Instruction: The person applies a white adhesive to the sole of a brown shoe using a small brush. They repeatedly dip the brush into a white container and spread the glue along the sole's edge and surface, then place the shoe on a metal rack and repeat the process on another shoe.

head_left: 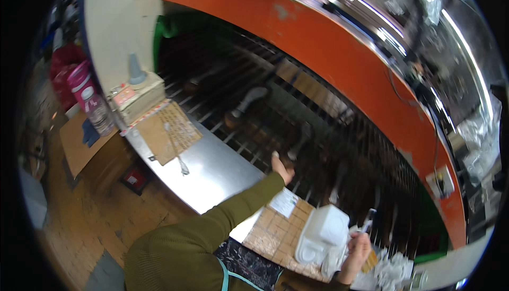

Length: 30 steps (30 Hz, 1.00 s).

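My left hand [282, 170] reaches past the metal ledge to the dark slatted rack. Its thumb points up, and its fingers are partly hidden beside the dark brown end of a grey metal piece [303, 137]. Whether it grips that piece I cannot tell. At the lower right, my right hand [359, 252] is closed around a slim object with a shiny metallic tip [369, 218], which sticks up above the fist. Another grey piece with a brown end [248, 101] lies further left on the rack [217, 126].
Between my arms, a white lidded plastic container [324, 227] stands on a brown tiled board [275, 232]. Crumpled white material [389, 267] lies right of my right hand. A control box [139, 100] and handwritten cardboard [168, 132] occupy the ledge's left end. An orange beam [318, 31] spans the rack's far side.
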Each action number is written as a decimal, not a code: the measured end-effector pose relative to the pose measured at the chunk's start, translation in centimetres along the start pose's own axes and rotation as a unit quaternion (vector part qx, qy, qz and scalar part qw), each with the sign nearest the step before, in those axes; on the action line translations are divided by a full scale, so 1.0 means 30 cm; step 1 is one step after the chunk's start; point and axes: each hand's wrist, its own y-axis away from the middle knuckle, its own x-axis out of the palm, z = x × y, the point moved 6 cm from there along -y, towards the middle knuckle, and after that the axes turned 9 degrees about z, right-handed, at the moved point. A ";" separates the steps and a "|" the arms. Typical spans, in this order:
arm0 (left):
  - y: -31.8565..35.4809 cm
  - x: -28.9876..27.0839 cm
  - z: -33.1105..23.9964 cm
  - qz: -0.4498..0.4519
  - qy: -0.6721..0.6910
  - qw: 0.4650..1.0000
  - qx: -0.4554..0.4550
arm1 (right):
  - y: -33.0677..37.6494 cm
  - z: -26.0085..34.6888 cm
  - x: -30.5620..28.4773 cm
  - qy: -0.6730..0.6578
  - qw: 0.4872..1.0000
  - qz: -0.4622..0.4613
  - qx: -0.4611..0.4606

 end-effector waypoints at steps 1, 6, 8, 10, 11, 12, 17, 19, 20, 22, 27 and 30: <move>0.064 0.018 0.012 0.020 -0.047 0.999 0.017 | -0.075 0.003 -0.017 0.016 1.000 0.009 -0.015; 0.544 0.132 0.086 0.333 -0.207 0.906 -0.158 | -0.500 -0.200 -0.018 0.413 0.905 0.092 -0.040; 0.645 0.081 0.121 0.308 -0.160 0.857 -0.380 | -0.610 -0.455 -0.044 0.492 0.843 0.217 0.019; 0.651 0.006 0.176 0.418 -0.145 0.773 -0.455 | -0.629 -0.566 0.009 0.448 0.826 0.311 0.143; 0.587 -0.043 0.219 0.544 -0.137 0.700 -0.443 | -0.636 -0.595 0.036 0.483 0.797 0.319 0.170; 0.583 -0.033 0.232 0.435 -0.179 0.738 -0.484 | -0.652 -0.630 0.066 0.446 0.804 0.333 0.208; 0.557 -0.003 0.222 0.444 -0.148 0.741 -0.481 | -0.617 -0.658 0.145 0.262 0.808 0.341 0.402; 0.558 -0.009 0.241 0.413 -0.171 0.753 -0.483 | -0.645 -0.722 0.107 0.279 0.812 0.307 0.412; 0.561 -0.007 0.242 0.411 -0.173 0.753 -0.484 | -0.650 -0.748 0.089 0.287 0.812 0.289 0.419; 0.569 -0.001 0.249 0.406 -0.179 0.761 -0.473 | -0.656 -0.750 0.076 0.297 0.815 0.266 0.420; 0.546 -0.009 0.264 0.395 -0.194 0.762 -0.476 | -0.664 -0.602 0.127 0.246 0.868 0.219 0.371; 0.557 0.012 0.240 0.379 -0.177 0.778 -0.470 | -0.669 -0.435 0.162 0.173 0.908 0.196 0.327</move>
